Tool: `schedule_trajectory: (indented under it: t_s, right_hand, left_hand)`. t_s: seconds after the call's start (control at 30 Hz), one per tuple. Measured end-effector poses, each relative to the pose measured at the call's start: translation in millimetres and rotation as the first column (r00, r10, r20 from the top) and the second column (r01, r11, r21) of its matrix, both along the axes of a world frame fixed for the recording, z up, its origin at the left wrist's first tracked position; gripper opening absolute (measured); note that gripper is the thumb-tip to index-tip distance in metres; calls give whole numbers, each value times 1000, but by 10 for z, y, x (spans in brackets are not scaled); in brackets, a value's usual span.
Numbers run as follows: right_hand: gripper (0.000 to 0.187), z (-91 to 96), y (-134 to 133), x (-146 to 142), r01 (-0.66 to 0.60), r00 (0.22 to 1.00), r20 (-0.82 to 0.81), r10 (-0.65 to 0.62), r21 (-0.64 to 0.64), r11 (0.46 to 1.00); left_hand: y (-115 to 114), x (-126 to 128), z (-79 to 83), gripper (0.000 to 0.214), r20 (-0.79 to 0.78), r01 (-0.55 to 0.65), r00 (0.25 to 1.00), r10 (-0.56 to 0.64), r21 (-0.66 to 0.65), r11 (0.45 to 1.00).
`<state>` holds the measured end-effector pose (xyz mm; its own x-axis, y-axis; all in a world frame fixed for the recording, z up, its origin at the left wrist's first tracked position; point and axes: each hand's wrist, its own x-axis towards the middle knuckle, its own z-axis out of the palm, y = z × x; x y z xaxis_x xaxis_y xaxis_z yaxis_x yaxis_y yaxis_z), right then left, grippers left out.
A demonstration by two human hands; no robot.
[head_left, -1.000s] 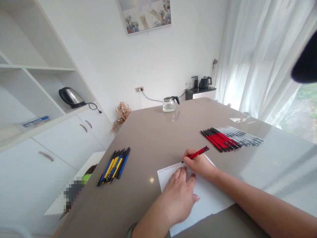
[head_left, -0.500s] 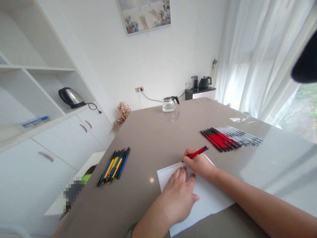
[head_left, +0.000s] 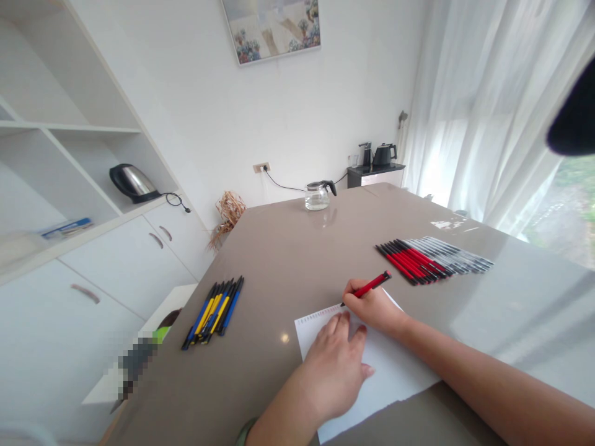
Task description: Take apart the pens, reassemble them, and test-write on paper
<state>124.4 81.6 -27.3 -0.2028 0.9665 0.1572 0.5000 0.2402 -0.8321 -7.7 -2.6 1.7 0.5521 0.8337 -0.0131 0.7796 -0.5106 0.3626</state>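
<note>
My right hand (head_left: 375,308) grips a red pen (head_left: 370,287) with its tip touching the top edge of a white paper sheet (head_left: 390,371), where a row of small red marks runs. My left hand (head_left: 335,365) lies flat on the sheet with fingers stretched out, holding it down. A row of red and black pens (head_left: 411,260) lies to the right beyond the sheet. A bunch of blue and yellow pens (head_left: 214,311) lies to the left.
The brown table (head_left: 288,260) carries a glass coffee pot (head_left: 318,194) at its far end and clear-barrelled pens (head_left: 458,255) beside the red ones. White cabinets and shelves with a kettle (head_left: 132,183) stand left. A curtain (head_left: 488,105) hangs on the right.
The red pen's tip has crept slightly along the top edge of the sheet. The left hand has stayed put.
</note>
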Motion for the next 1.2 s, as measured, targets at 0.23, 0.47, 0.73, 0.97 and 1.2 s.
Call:
schedule_trajectory:
  t_s: [0.23,0.47,0.73,0.97,1.2]
  right_hand:
    - [11,-3,6,-5,24,999,32,-25,17,1000]
    - [13,-15,17,2,17,1000,20,-18,10,1000]
    - [12,10,4,-6,9,1000,20,-9,-13,1000]
    - [11,11,16,-2,23,999,32,-23,2,1000]
    - [12,-9,17,-1,21,1000,8,-21,12,1000]
  left_hand:
    - [16,0,-15,42,-3,6,1000,-6,-4,1000]
    - [1,-10,-22,41,0,3,1000,-3,-10,1000]
    - [-5,0,5,42,6,9,1000,-8,-12,1000]
    - [3,-4,-10,43,5,3,1000,-3,-14,1000]
    - [4,-6,-4,40,-8,0,1000,0,-19,1000]
